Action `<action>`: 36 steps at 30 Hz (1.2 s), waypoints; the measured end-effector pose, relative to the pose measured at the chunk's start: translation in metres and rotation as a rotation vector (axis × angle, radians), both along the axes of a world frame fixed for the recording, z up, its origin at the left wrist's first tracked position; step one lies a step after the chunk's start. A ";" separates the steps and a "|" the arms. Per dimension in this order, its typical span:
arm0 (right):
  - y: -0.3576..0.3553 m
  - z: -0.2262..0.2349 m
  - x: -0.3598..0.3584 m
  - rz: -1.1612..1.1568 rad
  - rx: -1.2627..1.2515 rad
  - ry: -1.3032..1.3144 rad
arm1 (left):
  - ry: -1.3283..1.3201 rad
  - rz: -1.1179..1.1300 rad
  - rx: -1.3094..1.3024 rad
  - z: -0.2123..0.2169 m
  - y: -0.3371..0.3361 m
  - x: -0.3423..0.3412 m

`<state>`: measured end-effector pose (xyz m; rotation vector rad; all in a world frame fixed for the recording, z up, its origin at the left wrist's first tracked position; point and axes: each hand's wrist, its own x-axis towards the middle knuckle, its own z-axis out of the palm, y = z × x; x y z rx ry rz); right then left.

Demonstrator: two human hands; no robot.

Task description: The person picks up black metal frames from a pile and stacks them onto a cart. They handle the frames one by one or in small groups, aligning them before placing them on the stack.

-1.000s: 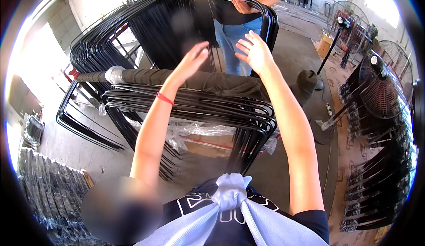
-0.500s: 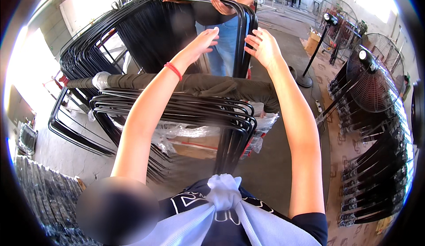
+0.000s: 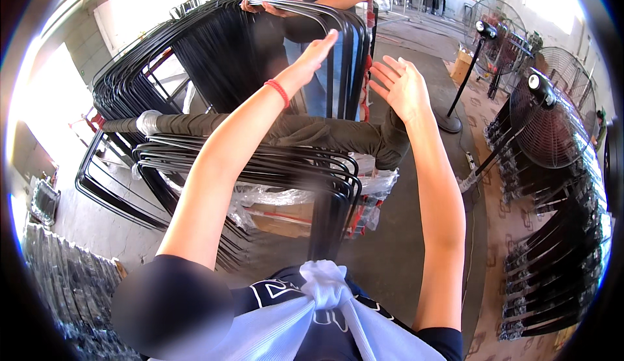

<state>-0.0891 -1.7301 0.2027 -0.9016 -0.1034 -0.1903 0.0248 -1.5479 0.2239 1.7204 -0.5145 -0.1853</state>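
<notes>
My left hand [image 3: 313,61] is stretched out, fingers extended, in front of the bent black tube frames [image 3: 354,55]; I cannot tell whether it touches them. To the right of those frames, my right hand [image 3: 402,89] is raised with the fingers spread and nothing in it. Across from me a co-worker's hands [image 3: 272,7] are at the upper bar of the frames. Below my hands runs a rail wrapped in dark cloth [image 3: 312,130]. More black tube frames [image 3: 260,169] hang on the near side of this rail.
A dense row of black tube frames [image 3: 214,55] stands at the far left. Two pedestal fans [image 3: 543,117] and rows of wrapped black parts [image 3: 546,250] are on the right. Wrapped bundles [image 3: 65,283] lie at the lower left. Clear plastic film [image 3: 273,195] hangs under the rail.
My left hand has moved right, toward the bent tubes. My right hand has shifted right and slightly nearer. The co-worker's hands have moved left along the upper bar.
</notes>
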 end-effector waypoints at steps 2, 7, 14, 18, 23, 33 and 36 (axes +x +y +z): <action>0.000 -0.003 -0.002 0.030 0.006 -0.001 | -0.103 -0.041 -0.011 -0.004 -0.011 0.008; -0.005 -0.004 -0.016 0.103 -0.005 -0.044 | -0.026 0.063 -0.071 -0.014 -0.044 0.030; -0.044 -0.004 -0.039 0.068 -0.071 -0.110 | 0.179 -0.355 -0.520 0.007 -0.107 0.049; -0.063 -0.004 -0.023 0.009 -0.126 -0.135 | 0.249 -0.554 -0.424 0.033 -0.147 0.059; -0.113 0.008 -0.005 -0.057 -0.070 -0.115 | 0.002 -0.618 -0.014 0.076 -0.174 -0.018; -0.186 0.109 0.039 -0.381 0.345 -0.498 | 0.316 -0.189 -0.496 0.130 -0.118 0.021; -0.243 0.126 0.016 -0.388 0.554 -0.655 | 0.288 -0.175 -0.533 0.146 -0.135 0.035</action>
